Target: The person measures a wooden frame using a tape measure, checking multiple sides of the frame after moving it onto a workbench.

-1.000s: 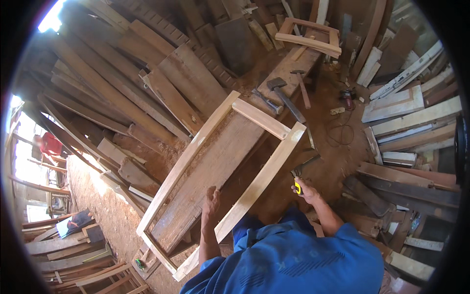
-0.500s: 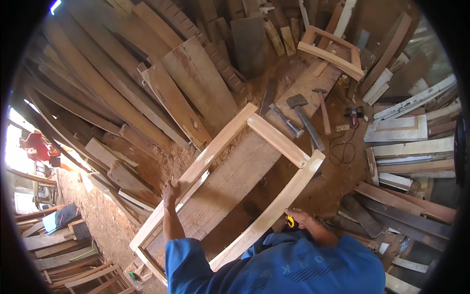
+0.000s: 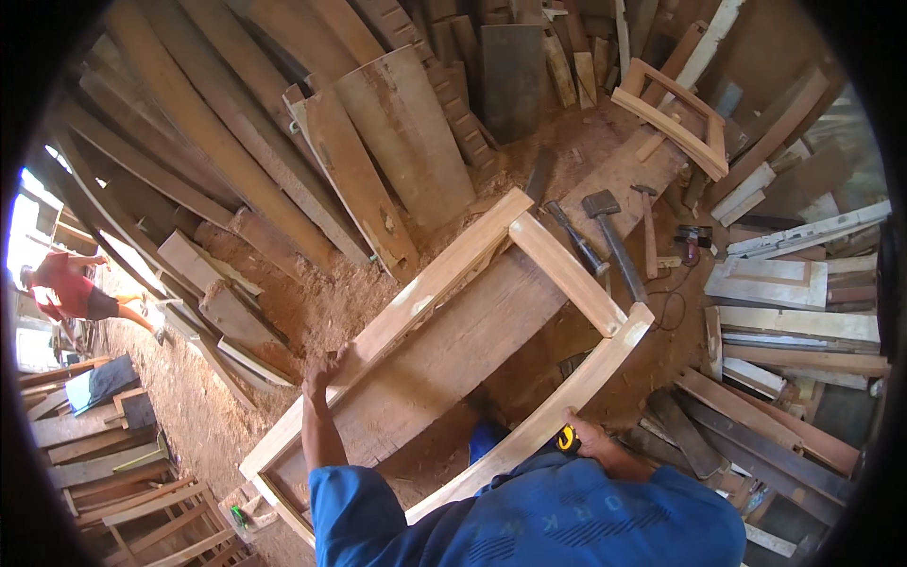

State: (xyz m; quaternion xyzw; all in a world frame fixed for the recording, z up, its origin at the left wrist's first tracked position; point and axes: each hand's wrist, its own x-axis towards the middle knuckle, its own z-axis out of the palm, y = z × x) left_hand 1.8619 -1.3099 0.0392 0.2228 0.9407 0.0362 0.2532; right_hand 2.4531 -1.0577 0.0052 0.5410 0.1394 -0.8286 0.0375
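A long rectangular wooden frame point(image 3: 430, 276) lies tilted across a wide plank point(image 3: 444, 364), its longer side running from lower left to upper right. My left hand point(image 3: 324, 370) is closed over the frame's far rail, left of its middle. At the near rail, my right hand point(image 3: 590, 438) holds a yellow and black tape measure point(image 3: 567, 438) against the wood. The tape's blade cannot be made out. Beyond the frame's right end lie a chisel point(image 3: 578, 241), a mallet point(image 3: 616, 244) and a hammer point(image 3: 649, 231).
A smaller wooden frame point(image 3: 673, 118) rests at the bench's far end. Several boards point(image 3: 402, 132) lean at the back left, and stacked timber point(image 3: 798, 326) lines the right. A corded power tool point(image 3: 693, 244) sits past the hammer. Another person point(image 3: 68, 293) in red bends at far left.
The view has shifted slightly. Both hands keep to the same rails, and more of the tape measure shows in my right hand. The person in red now shows more fully.
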